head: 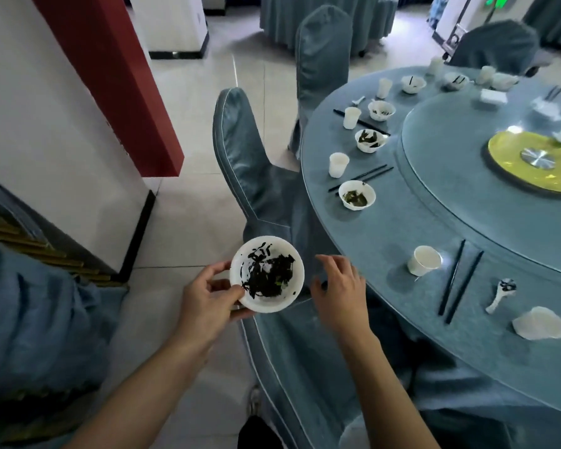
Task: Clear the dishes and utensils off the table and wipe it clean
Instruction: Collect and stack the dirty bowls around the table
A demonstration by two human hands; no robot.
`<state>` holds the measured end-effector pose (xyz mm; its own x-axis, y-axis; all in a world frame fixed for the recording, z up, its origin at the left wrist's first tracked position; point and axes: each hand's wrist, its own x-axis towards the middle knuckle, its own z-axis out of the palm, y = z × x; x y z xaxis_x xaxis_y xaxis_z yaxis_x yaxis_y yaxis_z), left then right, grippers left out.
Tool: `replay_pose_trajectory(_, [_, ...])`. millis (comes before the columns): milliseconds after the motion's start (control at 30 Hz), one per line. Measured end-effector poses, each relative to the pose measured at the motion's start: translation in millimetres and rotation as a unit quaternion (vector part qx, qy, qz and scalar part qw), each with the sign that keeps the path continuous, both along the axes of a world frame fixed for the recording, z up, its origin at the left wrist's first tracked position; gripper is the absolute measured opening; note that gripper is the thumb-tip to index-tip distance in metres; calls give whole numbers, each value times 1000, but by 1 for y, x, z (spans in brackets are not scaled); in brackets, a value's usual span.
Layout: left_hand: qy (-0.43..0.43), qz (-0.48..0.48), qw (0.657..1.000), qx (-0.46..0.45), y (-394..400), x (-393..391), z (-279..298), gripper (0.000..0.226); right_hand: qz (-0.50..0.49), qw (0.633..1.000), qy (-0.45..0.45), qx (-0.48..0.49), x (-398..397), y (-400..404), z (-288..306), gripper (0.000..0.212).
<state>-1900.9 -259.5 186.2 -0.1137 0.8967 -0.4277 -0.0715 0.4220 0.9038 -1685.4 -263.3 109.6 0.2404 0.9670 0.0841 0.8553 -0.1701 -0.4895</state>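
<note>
My left hand (208,296) grips a white bowl (267,273) with dark leafy scraps, held off the table over a chair. My right hand (339,288) hovers just right of the bowl, fingers loosely spread, holding nothing. On the round blue table (402,254) near me lie a tipped white cup (424,260), black chopsticks (460,280), a white spoon (501,294) and a white shell-shaped dish (540,323). Farther along the edge stand more bowls with scraps (357,194) (371,140) and white cups (338,164).
Blue-covered chairs (250,163) stand close against the table's left side. A glass turntable (486,202) with a yellow centre (531,160) fills the table's middle. A white wall with a red pillar (110,76) is on the left; tiled floor (191,205) lies between.
</note>
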Motion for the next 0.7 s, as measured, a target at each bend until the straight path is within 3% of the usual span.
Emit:
replay_pose_trajectory(367, [-7, -67, 998, -20, 147, -49, -8, 42, -83, 995, 29, -39, -50, 110, -6, 40])
replay_pose_trajectory(700, [-2, -228, 973, -19, 297, -72, -27, 43, -249, 967, 36, -40, -90, 192, -12, 40])
